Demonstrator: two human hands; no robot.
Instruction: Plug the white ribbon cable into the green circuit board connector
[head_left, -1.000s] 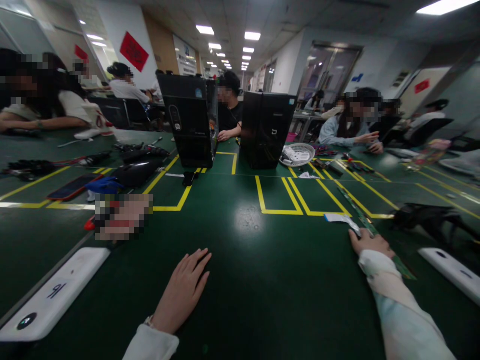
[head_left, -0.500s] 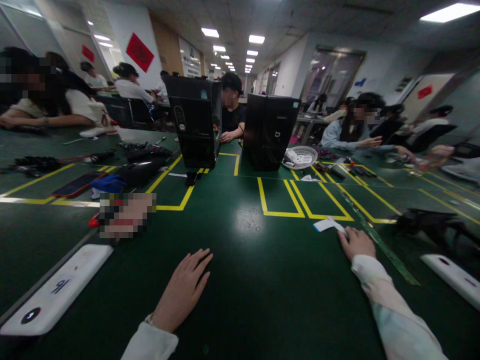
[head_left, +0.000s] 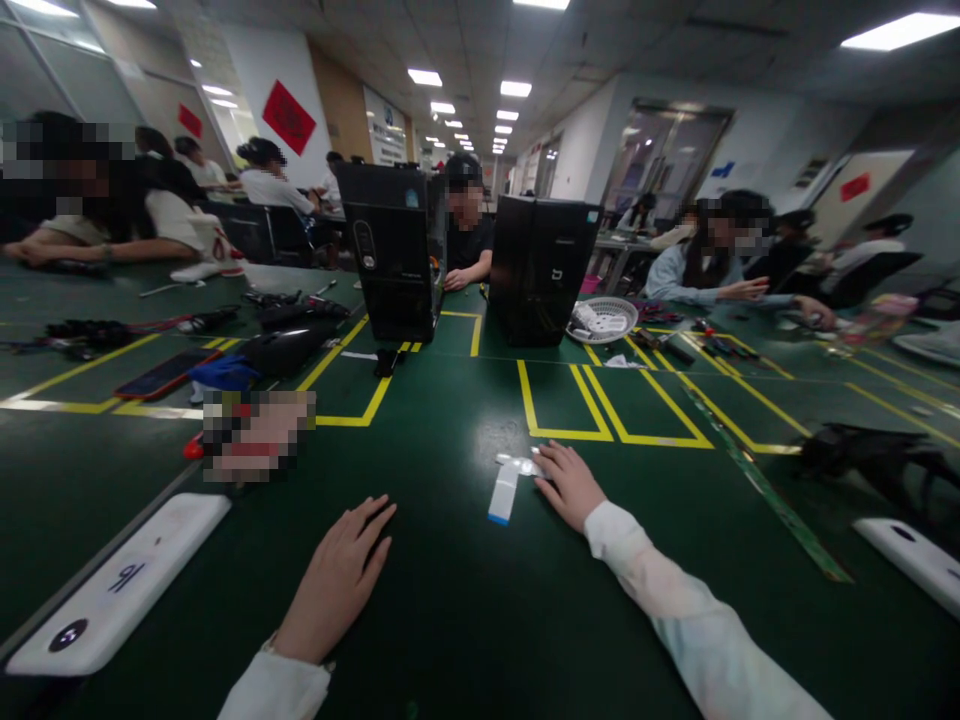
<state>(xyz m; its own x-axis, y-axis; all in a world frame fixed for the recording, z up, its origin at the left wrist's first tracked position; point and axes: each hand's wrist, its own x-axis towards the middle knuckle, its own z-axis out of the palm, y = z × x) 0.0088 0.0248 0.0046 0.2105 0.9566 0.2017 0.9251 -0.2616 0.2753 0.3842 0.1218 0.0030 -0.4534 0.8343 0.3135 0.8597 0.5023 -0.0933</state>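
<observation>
The white, flat, bent ribbon cable with a blue end (head_left: 505,487) now lies on the dark green, glossy surface (head_left: 450,610) near its middle, between the two hands, whereas a second ago it lay well to the right, beside the long, narrow green circuit-board strip (head_left: 772,500). Its blue end, which pointed leftward half a second ago, now faces the wearer. The right hand (head_left: 574,487) has travelled leftward with the cable, leaving the strip in full sight and well apart. The left hand (head_left: 334,575) has shifted only slightly leftward. The right forearm, in a pale, loose sleeve (head_left: 652,580), slants in from the lower right; this hand is palm down, its fingers close together and the thumb a little apart, the fingertips touching the cable's crinkled silvery end. Whether they pinch it or merely press it down cannot be told. The left hand, palm down with its fingers loosely spread and holding nothing, is over the surface to the left of the cable, apart from it, its fingertips pointing forward and slightly right.
</observation>
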